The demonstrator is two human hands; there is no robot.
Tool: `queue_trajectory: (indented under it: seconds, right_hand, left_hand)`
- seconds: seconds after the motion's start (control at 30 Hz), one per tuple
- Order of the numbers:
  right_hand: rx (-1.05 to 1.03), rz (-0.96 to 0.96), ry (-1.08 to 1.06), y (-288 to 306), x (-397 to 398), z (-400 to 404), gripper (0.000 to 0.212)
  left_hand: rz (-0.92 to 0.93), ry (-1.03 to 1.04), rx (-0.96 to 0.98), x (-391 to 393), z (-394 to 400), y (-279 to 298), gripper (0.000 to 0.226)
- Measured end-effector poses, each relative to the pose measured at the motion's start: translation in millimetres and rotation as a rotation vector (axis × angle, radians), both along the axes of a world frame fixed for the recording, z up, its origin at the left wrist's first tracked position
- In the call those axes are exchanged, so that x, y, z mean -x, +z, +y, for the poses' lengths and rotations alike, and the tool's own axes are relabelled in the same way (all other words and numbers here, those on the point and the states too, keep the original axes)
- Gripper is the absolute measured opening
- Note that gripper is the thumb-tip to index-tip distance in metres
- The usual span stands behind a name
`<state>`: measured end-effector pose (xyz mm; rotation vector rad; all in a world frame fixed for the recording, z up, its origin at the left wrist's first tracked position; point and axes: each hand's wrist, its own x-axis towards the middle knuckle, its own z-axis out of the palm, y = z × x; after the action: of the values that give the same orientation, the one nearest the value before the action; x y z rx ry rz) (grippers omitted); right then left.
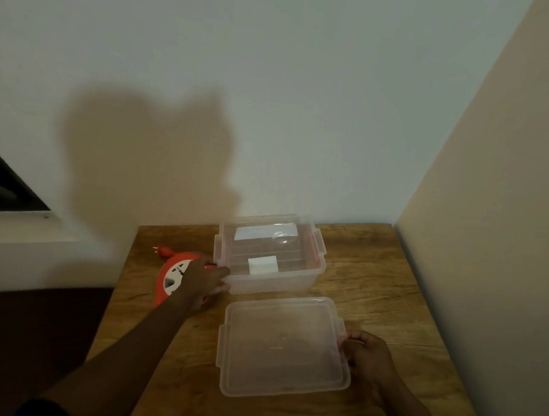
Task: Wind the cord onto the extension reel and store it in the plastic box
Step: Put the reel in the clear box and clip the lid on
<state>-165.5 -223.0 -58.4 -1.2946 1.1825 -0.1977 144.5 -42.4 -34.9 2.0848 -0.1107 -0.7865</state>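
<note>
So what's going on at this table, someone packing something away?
Yes. A person's right hand holds the edge of a clear lid lying flat on the wooden table. The left hand is at the near left corner of the open plastic box, over a red extension reel beside it. The reel is not in the box yet.

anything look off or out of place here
Nothing stands out. The plastic box sits open and upright on the table, its lid flat in front, the orange reel beside it, plug lying loose.
</note>
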Motion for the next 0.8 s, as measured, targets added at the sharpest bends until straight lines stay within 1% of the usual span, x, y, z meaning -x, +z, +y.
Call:
queue_trajectory:
  seconds: [0.03, 0.07, 0.1, 0.13, 0.23, 0.33, 0.4, 0.53, 0.63, 0.67, 0.7, 0.73, 0.77, 0.8]
  right_hand:
    - [0.004, 0.007, 0.004, -1, 0, 2, 0.022]
    - [0.009, 0.017, 0.010, -2, -1, 3, 0.022]
    - [0.016, 0.027, 0.018, -3, -1, 5, 0.022]
    - [0.024, 0.036, 0.025, -4, -1, 6, 0.022]
    - [0.051, 0.066, 0.024, -8, -2, 9, 0.022]
    - [0.123, 0.096, 0.047, -11, -3, 11, 0.025]
    - [0.191, 0.129, 0.046, -13, -4, 12, 0.024]
    - [0.318, 0.179, 0.020, -14, -7, 12, 0.018]
    - [0.396, 0.227, 0.042, -14, -8, 13, 0.019]
    - [0.407, 0.241, 0.057, -14, -8, 12, 0.019]
    - [0.411, 0.253, 0.069, -15, -7, 12, 0.019]
    - [0.412, 0.262, 0.077, -15, -6, 11, 0.019]
    - [0.417, 0.266, 0.082, -15, -5, 11, 0.018]
    - [0.424, 0.268, 0.085, -16, -3, 11, 0.018]
  left_hand:
    - [0.037, -0.070, 0.065, 2, 0, 2, 0.039]
    - [0.028, -0.058, 0.096, 3, -1, 2, 0.040]
    - [0.020, -0.049, 0.083, 2, -3, 0, 0.040]
    - [0.082, 0.022, 0.125, 3, -3, 0, 0.039]
    - [0.044, -0.067, 0.126, 4, -2, -3, 0.034]
    - [0.141, -0.010, 0.244, 6, 0, -1, 0.028]
    - [0.183, 0.005, 0.286, 6, 4, -1, 0.026]
    - [0.212, -0.002, 0.315, 8, 7, -7, 0.044]
    - [0.219, 0.014, 0.334, 11, 11, -1, 0.045]
    - [0.200, 0.001, 0.322, 14, 12, 2, 0.044]
    - [0.111, -0.048, 0.245, 19, 13, 5, 0.043]
    - [-0.041, -0.108, 0.134, 25, 13, 9, 0.044]
    - [-0.193, -0.115, 0.082, 24, 15, 16, 0.043]
    - [-0.267, -0.022, 0.156, 24, 16, 29, 0.042]
